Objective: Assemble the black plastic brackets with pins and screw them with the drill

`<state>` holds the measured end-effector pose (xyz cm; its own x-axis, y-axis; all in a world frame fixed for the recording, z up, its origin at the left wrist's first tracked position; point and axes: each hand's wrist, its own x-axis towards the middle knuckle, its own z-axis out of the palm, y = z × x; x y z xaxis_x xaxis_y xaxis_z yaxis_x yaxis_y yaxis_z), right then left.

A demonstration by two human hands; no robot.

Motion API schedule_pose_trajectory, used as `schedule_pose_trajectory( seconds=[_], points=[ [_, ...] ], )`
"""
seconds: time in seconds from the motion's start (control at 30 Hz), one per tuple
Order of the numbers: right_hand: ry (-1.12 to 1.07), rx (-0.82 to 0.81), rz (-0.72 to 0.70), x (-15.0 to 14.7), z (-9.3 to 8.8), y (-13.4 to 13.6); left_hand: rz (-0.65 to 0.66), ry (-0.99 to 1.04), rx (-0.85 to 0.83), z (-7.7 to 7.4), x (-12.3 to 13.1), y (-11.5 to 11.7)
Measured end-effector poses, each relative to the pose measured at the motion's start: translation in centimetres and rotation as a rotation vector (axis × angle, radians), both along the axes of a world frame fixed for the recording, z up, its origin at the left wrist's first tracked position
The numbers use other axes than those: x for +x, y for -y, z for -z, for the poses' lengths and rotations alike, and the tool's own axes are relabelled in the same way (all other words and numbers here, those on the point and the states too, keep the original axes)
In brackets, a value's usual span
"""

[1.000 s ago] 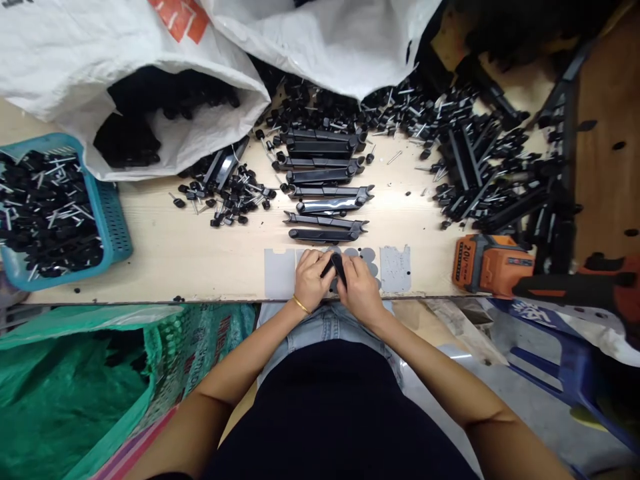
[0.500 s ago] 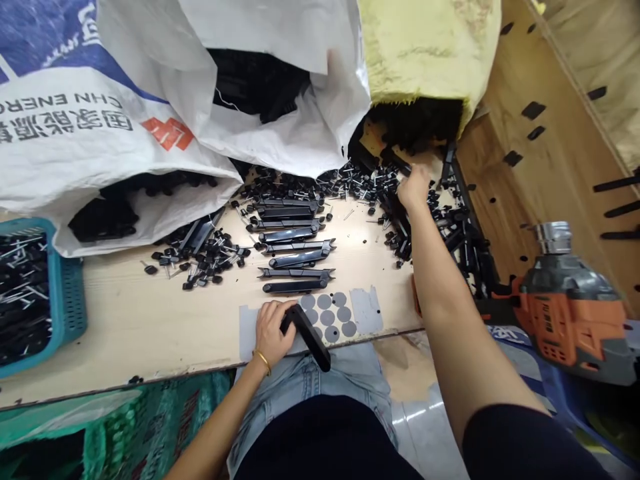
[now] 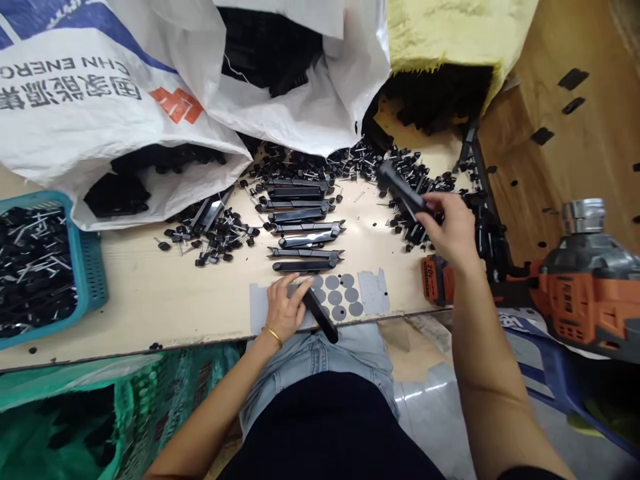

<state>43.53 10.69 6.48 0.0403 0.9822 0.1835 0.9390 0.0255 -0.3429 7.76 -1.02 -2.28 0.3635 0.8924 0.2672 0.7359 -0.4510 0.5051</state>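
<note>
My left hand [image 3: 286, 308] is closed on one end of a long black plastic part [image 3: 323, 319] at the table's front edge, its free end slanting toward my lap. My right hand [image 3: 449, 223] grips another long black plastic part [image 3: 403, 188] by its near end, held over the right-hand pile of black-headed bolts [image 3: 417, 230]. Between my hands and the sacks lies a column of similar black parts [image 3: 306, 239], set crosswise one behind another. Grey round pads [image 3: 351, 295] are stuck to the table beside my left hand.
White sacks [image 3: 165, 127] and a yellow sack [image 3: 450, 33] with black parts inside stand along the back. A teal basket [image 3: 93, 267] of bolts is at left. An orange power tool [image 3: 575, 293] sits at right. A green sack [image 3: 125, 413] is below the table edge.
My right hand has come back from the yellow sack's mouth, bringing a long black part with it. My left hand keeps its black part near the table edge. The view has shifted slightly.
</note>
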Motion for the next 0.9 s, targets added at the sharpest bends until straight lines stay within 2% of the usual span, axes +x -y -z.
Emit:
schedule_pose_trajectory(
  seconds=[0.07,0.13,0.17,0.23,0.3,0.4,0.47,0.53,0.6,0.7,0.77,0.83,0.9],
  points=[
    [0.025,-0.039,-0.229,-0.4,0.1,4.2,0.208,-0.133,0.008,-1.1,0.3,-0.2],
    [0.066,-0.07,-0.391,-0.7,0.9,6.5,0.4,-0.222,0.004,-2.2,0.7,-0.7],
    [0.088,-0.072,-0.432,-0.8,1.4,7.1,0.462,-0.251,0.011,-2.6,1.0,-1.0],
    [0.12,-0.06,-0.44,-1.2,2.4,7.4,0.496,-0.291,0.025,-3.0,1.2,-1.6],
    [0.108,-0.016,-0.338,-2.1,2.8,7.7,0.448,-0.299,0.029,-3.2,0.9,-1.9],
    [-0.015,0.019,0.018,-4.2,2.7,8.8,0.234,-0.213,-0.006,-3.3,0.0,-1.5],
    [-0.088,-0.137,0.258,-6.0,2.9,9.6,0.078,-0.077,-0.079,-3.5,-0.2,-0.9],
    [-0.109,-0.375,0.412,-7.4,3.5,10.0,-0.024,0.072,-0.189,-3.7,0.3,-0.2],
    [-0.123,-0.508,0.478,-8.2,4.5,9.8,-0.078,0.19,-0.343,-4.0,1.1,0.4],
    [-0.312,-0.48,0.469,-8.5,5.3,9.4,-0.105,0.354,-0.662,-4.3,2.6,1.0],
    [-0.66,-0.455,0.434,-9.1,5.0,9.4,-0.089,0.461,-0.84,-4.4,3.3,1.3],
    [-1.079,-0.463,0.406,-10.5,4.2,9.7,-0.075,0.515,-0.916,-4.4,3.7,1.7],
    [-1.355,-0.438,0.399,-12.5,3.3,10.0,-0.081,0.537,-0.959,-4.4,3.9,2.1]
  ],
)
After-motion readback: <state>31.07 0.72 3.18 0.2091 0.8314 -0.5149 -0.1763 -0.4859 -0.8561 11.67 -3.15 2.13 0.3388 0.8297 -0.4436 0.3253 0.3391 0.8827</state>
